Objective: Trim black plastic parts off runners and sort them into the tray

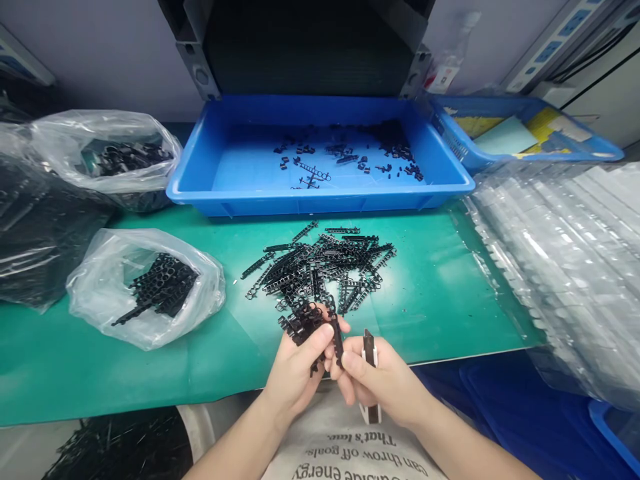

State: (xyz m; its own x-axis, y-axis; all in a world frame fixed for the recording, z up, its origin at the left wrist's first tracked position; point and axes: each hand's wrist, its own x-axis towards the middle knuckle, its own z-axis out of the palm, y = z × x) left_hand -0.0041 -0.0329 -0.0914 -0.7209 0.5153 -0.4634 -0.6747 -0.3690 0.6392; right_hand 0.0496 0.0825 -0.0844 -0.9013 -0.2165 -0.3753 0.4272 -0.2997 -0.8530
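Observation:
A bunch of small black plastic strips with rings along them (303, 325) is gripped in my left hand (300, 357), its thumb laid across them. One single black strip (337, 337) stands upright between the two hands, and the fingertips of my right hand (383, 373) pinch its lower end. Tucked in that same right hand is a white and black tool that looks like a utility knife (370, 353); the fingers partly cover it. Just beyond my hands, a loose heap of similar black strips (325, 257) lies on the green mat (240, 373).
Behind the heap stands a blue tray (320, 200) with scattered black bits. Plastic bags (205, 293) of black parts sit at left. Clear plastic trays (575, 247) are stacked at right, before a blue basket (550, 157). Below the table's left edge is a bin (195, 427) of black scraps.

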